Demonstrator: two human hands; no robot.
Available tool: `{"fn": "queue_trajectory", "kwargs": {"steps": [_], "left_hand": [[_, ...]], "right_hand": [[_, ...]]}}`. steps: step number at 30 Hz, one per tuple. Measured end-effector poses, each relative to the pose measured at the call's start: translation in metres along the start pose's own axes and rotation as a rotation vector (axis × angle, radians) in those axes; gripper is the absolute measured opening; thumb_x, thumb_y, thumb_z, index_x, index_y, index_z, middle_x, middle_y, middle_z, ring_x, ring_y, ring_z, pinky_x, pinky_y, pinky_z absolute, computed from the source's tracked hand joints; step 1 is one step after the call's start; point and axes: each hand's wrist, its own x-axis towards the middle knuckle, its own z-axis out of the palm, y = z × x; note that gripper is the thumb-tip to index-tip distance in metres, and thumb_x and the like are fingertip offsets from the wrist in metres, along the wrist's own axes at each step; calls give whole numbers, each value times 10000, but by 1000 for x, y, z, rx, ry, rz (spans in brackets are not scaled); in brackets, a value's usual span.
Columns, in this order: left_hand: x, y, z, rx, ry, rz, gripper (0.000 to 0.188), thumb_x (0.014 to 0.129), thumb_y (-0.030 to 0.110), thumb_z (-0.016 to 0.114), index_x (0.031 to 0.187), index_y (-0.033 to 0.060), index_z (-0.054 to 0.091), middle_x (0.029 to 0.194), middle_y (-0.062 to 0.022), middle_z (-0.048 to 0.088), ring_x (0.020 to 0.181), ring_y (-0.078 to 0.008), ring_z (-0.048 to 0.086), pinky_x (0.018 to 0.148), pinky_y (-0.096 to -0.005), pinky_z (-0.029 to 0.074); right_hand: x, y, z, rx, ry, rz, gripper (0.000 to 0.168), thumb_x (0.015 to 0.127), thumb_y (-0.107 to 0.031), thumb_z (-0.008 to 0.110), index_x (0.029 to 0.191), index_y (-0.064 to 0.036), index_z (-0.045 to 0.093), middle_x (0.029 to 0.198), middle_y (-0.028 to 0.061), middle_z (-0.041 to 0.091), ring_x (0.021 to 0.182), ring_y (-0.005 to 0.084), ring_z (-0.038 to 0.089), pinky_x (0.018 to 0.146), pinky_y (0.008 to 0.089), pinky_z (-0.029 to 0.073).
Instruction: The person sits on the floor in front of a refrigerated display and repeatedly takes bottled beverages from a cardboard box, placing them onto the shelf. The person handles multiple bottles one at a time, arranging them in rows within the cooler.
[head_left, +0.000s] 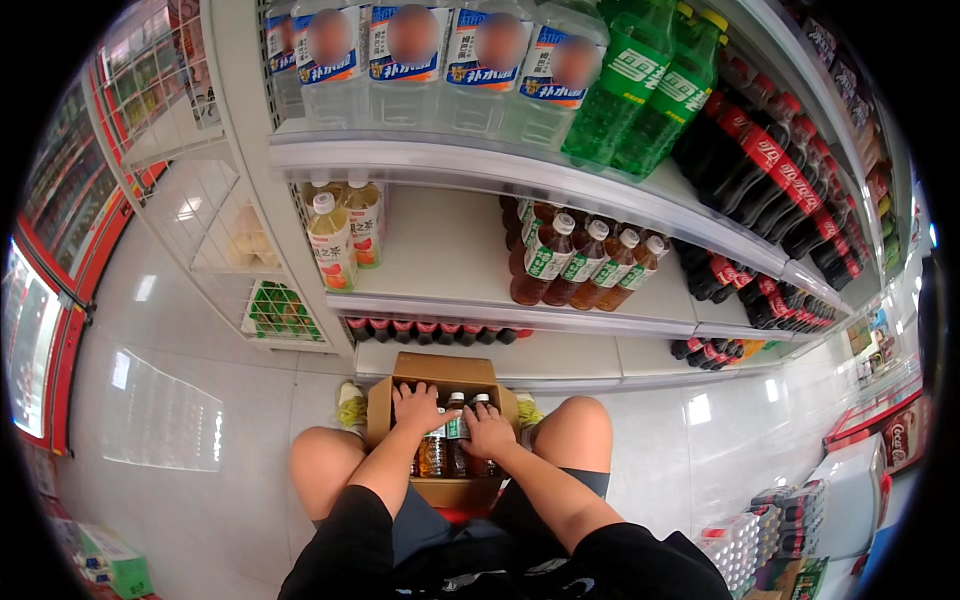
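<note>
An open cardboard box (444, 491) stands between my knees, holding several bottles of brown tea (433, 454) with white caps and green-and-white labels. My left hand (417, 409) reaches into the box at its upper left, over the bottles; what its fingers touch is hard to make out. At the right side of the box, my right hand (486, 431) lies on the bottles, fingers spread near a white cap. Whether either hand grips a bottle cannot be told. Several like tea bottles (585, 262) stand in rows on the middle shelf in front of me.
Fruit-tea bottles (330, 244) stand at the left of the middle shelf (442, 240). Large clear and green bottles (626, 82) fill the upper shelf, with cola bottles (780, 165) to the right. Below are small cola bottles (450, 331). A wire rack (217, 180) adjoins the shelf's left end.
</note>
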Motion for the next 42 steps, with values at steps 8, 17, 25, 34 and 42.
{"fn": "queue_trajectory", "kwargs": {"steps": [8,17,25,34,42], "left_hand": [[13,-12,-6,-66,-137,2,976,671,822,607,1403,180,534,1457,-128,492,1401,-410,322,1100,-550,333],[13,-13,-21,-107,-211,37,936,743,798,562,1424,158,513,1501,-175,433,1399,-442,307,1112,-557,311],[13,-7,-24,-187,-209,-22,748,889,700,434,1408,169,527,1526,-148,406,1439,-423,251,1145,-561,252],[33,-9,-3,-216,-230,-63,647,1006,568,253,1384,119,525,1438,-153,514,1364,-398,403,1099,-582,337],[58,-9,12,-182,-372,-165,692,979,583,285,1303,75,627,1412,-163,545,1322,-373,471,1090,-595,322]], "right_hand": [[2,-1,-4,-11,-31,-5,818,826,-488,677,1480,-102,370,1463,213,433,1323,397,429,1083,466,393],[44,8,-9,-16,30,-37,546,937,-402,519,1392,-103,503,1343,191,538,1273,403,456,1063,474,396],[100,20,-16,181,-342,89,591,1016,-487,293,1405,-92,498,1357,268,541,1226,406,550,1069,462,407],[142,37,24,217,-400,27,705,1005,-539,198,1389,-43,521,1413,234,502,1336,373,453,1132,429,339],[143,21,5,166,-515,81,699,985,-511,270,1343,18,554,1443,230,474,1379,356,411,1170,416,291]]}}
